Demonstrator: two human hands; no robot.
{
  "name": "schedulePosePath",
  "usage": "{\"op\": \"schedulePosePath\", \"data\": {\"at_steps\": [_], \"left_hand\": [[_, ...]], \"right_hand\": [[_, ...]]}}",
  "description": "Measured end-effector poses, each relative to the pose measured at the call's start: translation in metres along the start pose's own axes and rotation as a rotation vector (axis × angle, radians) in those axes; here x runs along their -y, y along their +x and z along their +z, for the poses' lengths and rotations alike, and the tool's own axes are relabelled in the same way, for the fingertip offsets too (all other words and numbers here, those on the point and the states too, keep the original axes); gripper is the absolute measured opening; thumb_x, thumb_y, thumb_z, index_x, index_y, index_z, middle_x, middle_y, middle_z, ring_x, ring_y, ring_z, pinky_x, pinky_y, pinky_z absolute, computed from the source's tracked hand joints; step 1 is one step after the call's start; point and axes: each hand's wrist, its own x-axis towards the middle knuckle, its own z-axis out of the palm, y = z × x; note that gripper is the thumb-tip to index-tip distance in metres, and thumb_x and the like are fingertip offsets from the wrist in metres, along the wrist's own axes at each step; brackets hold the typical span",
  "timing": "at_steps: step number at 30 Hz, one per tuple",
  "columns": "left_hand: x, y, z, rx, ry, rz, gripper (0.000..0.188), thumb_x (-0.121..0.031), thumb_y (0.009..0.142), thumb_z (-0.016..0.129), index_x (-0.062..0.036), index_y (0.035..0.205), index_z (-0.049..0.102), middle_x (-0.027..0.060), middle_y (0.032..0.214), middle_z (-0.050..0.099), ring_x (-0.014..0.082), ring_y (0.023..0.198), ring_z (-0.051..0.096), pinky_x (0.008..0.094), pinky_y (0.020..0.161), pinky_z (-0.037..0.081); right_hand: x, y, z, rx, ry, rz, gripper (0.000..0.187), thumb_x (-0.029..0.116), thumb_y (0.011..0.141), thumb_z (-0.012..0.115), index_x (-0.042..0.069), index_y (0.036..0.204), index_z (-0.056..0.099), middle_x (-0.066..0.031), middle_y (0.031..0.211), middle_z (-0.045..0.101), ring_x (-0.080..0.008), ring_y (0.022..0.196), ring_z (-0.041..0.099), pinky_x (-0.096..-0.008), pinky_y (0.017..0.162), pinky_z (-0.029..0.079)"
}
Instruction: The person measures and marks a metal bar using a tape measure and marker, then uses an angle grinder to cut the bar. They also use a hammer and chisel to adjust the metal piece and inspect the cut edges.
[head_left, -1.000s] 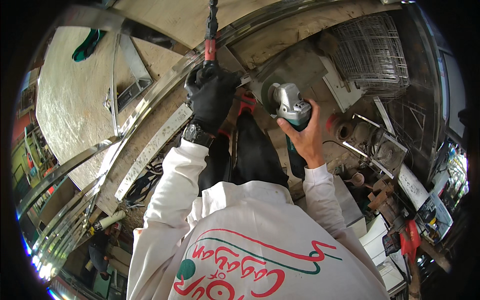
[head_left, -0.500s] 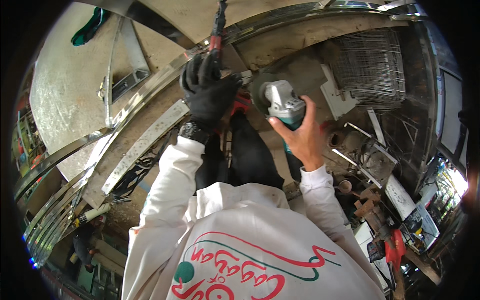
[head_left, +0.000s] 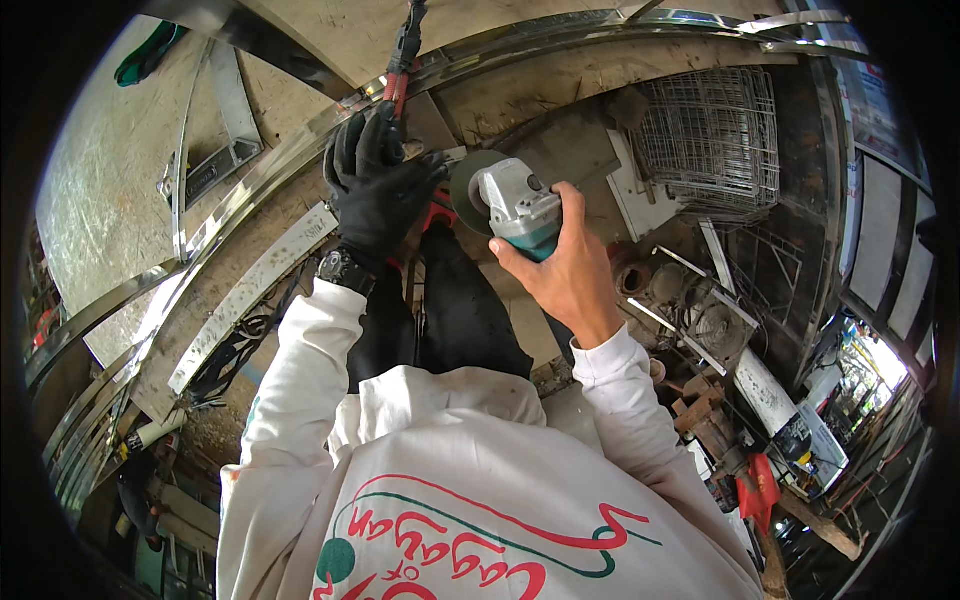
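Note:
My right hand (head_left: 572, 262), bare, wraps around the teal body of an angle grinder (head_left: 522, 205) with a silver head. Its round disc (head_left: 466, 188) faces left, close to the thumb of my other hand. My left hand (head_left: 375, 195) wears a black glove; its fingers curl over the work beside the metal strips, and the thumb points toward the disc. What lies inside that grip is hidden. Just beyond its fingers is a red-and-black handled tool (head_left: 400, 75). A small pale metal end (head_left: 455, 155) shows between glove and disc.
Long shiny metal strips (head_left: 255, 195) curve across the board at left. A wire rack stack (head_left: 710, 135) lies at far right. Rusty metal parts (head_left: 705, 410) and a red object (head_left: 758, 490) sit at lower right. Another person (head_left: 140, 495) is partly visible at lower left.
The whole view has shifted, so the scene sits further left. The grinder has come a little closer to my gloved left hand; both hands keep their holds.

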Motion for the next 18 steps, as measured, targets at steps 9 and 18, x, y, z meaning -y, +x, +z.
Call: {"op": "schedulePosePath", "data": {"at_steps": [9,18], "left_hand": [[-0.006,0.002,-0.003,-0.01,0.052,-0.002,0.019,-0.044,0.082,0.087,-0.027,0.09,0.084,0.0149,0.157,0.048,0.0419,0.147,0.039,0.0566,0.12,0.027],[0.0,0.002,-0.006,0.064,0.01,0.025,0.026,-0.044,0.08,0.088,-0.0271,0.099,0.084,0.0146,0.161,0.044,0.0423,0.149,0.035,0.0574,0.121,0.026]], "right_hand": [[-0.038,-0.021,0.025,-0.126,0.12,-0.016,0.092,0.041,0.08,0.091,0.003,0.146,0.038,-0.024,0.112,0.072,-0.0398,0.1,0.073,-0.0476,0.085,0.057],[-0.066,-0.021,0.062,-0.22,0.241,-0.039,0.098,0.042,0.076,0.092,0.004,0.148,0.037,-0.0245,0.126,0.066,-0.0436,0.109,0.07,-0.0489,0.088,0.057]]}}
